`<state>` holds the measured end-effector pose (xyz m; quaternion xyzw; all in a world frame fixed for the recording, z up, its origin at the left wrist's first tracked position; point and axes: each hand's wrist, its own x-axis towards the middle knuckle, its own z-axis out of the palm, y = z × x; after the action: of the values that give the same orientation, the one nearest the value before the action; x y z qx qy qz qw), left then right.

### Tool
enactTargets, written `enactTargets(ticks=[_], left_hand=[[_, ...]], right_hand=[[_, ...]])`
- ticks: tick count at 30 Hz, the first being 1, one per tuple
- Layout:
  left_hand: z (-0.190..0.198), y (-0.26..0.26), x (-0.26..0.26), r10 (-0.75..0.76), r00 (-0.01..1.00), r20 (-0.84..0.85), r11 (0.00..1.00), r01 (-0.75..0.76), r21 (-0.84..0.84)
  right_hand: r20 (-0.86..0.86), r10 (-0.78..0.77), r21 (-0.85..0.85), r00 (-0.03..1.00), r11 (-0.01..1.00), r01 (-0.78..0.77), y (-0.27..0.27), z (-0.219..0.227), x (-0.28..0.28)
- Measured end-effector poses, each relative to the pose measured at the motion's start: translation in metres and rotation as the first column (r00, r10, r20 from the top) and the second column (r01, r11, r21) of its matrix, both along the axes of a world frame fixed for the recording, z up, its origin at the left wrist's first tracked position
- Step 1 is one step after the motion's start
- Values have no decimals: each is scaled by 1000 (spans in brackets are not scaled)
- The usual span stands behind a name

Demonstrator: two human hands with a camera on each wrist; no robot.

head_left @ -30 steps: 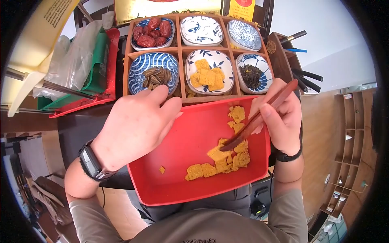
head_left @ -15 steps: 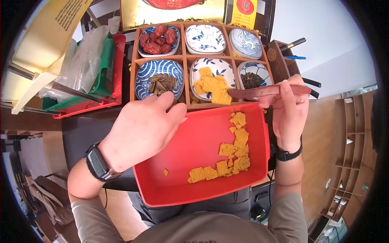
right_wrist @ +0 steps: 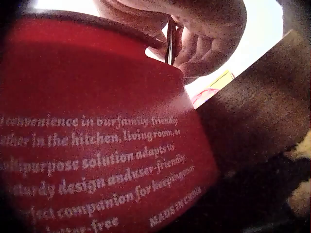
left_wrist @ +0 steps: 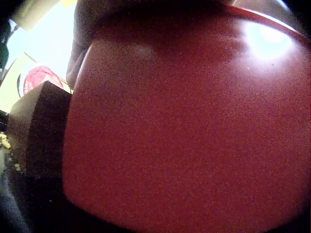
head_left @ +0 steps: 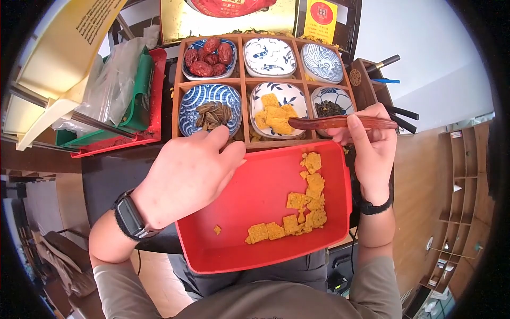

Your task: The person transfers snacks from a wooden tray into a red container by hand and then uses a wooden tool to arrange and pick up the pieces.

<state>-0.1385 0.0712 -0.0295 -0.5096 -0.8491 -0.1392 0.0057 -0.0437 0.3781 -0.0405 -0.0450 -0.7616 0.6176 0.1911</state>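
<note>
Dark red tongs (head_left: 319, 123): tip at yellow crackers (head_left: 276, 118) in leaf-patterned dish (head_left: 297, 101), middle of near row | right hand (head_left: 372, 154): pinching tongs | left hand (head_left: 186, 173): gripping red tray (head_left: 234, 202) at its far rim, broken crackers (head_left: 258, 233) lying inside | wooden divided box (head_left: 271, 81): beyond tray, red dates (head_left: 224, 53) in its far-left compartment | tabletop (head_left: 117, 175): black, underneath

Head view is looking down over both grips (head_left: 183, 173) (head_left: 374, 165), wrist views beneath closely facing their shared red bin (head_left: 249, 191).

We list one dark tabletop (head_left: 109, 183), wooden shelving (head_left: 461, 159) at far right, pale flooring (head_left: 159, 274) lower left, white surface (head_left: 435, 53) upper right.
</note>
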Motion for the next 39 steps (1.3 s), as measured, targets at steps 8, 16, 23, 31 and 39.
enactTargets(ticks=[8, 16, 23, 31, 39], left_hand=[[0, -1, 0, -8, 1000, 1, 1000, 8, -6], [0, 0, 1, 3, 1000, -3, 1000, -3, -2], [0, 0, 1, 6, 1000, -23, 1000, -7, -14], [-1, 0, 1, 5, 1000, -15, 1000, -5, -4], [0, 0, 1, 7, 1000, -8, 1000, -7, -16]], right_hand=[[-87, -88, -50, 992, 995, 84, -1, 1, 2], [-269, 206, -223, 941, 937, -269, 3, -2, 10], [-180, 447, -24, 876, 888, -458, 9, -1, 20], [12, 568, 325, 823, 776, -541, 8, 4, 17], [99, 677, 444, 730, 626, -641, 3, 15, 10]])
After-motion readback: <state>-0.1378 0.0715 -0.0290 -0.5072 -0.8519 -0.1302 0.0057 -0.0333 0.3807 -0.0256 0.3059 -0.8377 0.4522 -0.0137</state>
